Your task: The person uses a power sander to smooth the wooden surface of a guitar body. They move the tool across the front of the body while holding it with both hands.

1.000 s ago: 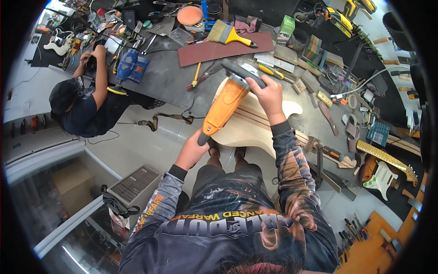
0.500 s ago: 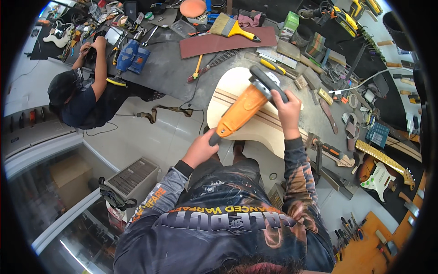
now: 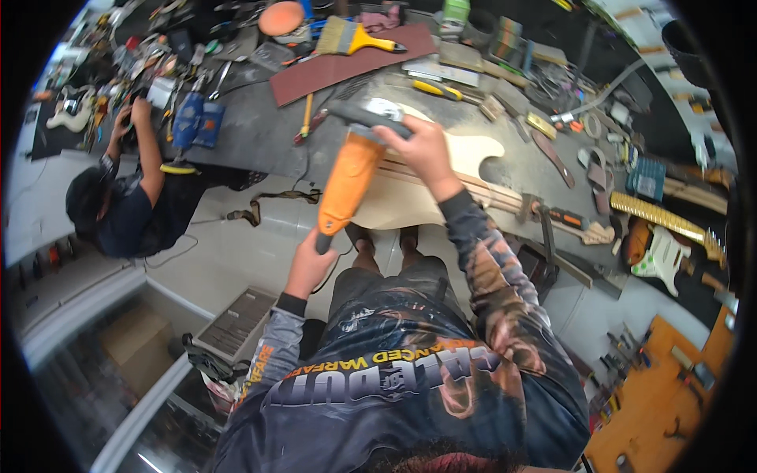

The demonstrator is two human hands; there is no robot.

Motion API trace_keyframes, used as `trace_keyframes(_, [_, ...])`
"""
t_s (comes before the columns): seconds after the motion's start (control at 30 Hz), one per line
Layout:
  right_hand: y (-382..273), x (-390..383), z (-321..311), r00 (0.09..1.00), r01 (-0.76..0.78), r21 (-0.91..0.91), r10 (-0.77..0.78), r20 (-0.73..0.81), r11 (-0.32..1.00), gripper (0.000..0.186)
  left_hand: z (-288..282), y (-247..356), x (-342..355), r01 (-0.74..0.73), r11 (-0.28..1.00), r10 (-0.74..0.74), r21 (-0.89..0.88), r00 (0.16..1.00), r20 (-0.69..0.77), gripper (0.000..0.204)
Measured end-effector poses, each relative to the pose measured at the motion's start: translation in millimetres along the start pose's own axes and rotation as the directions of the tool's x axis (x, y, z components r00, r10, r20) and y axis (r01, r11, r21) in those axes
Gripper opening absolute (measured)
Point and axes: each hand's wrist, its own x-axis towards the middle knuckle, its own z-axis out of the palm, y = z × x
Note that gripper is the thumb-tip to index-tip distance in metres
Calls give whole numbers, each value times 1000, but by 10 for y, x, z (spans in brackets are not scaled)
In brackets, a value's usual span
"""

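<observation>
Both my hands are closed on an orange grinder-shaped power tool point(image 3: 347, 183), slanted over the bench edge. My left hand point(image 3: 307, 266) wraps its narrow rear end, and my right hand point(image 3: 424, 150) grips the black handle at its head. Beneath lies a pale wooden guitar body point(image 3: 473, 151) with dark stripes running along its middle. The tool covers the body's left part, so whether its working face touches the wood is hidden. A clamp point(image 3: 544, 217) with a black-and-orange handle sits at the neck end, to the right.
A wide paintbrush point(image 3: 339, 35) lies on a brown-red sheet point(image 3: 355, 65) across the bench. Hand tools and blocks crowd the bench's right. At left, another person point(image 3: 130, 201) works near a blue power tool point(image 3: 188, 130) with a yellow pad. A sunburst guitar point(image 3: 658, 256) lies far right.
The power tool and both my hands have moved left across the guitar body, and the tool stands more upright in the picture. The view has also shifted. My grip is unchanged.
</observation>
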Motion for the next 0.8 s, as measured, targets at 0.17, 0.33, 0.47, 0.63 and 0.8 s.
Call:
trace_keyframes(0.17, [-256,22,299,994,95,-24,-96,-50,995,59,-167,-218,-99,144,986,-150,-79,986,-71,40])
trace_keyframes(0.33, [-203,-156,147,994,64,-48,-68,-81,997,59,-132,-202,-88,110,992,-112,-59,993,-31,34])
trace_keyframes(0.47, [-75,-414,-180,994,-25,-29,21,-108,999,58,-25,-89,-65,111,994,-111,8,993,29,42])
trace_keyframes(0.63, [59,-833,-582,973,-147,-33,138,-186,989,61,102,-45,-33,45,988,-63,150,991,114,54])
trace_keyframes(0.8, [34,-1213,-800,958,-187,6,184,-219,982,58,202,39,-145,50,974,-89,219,981,173,53])
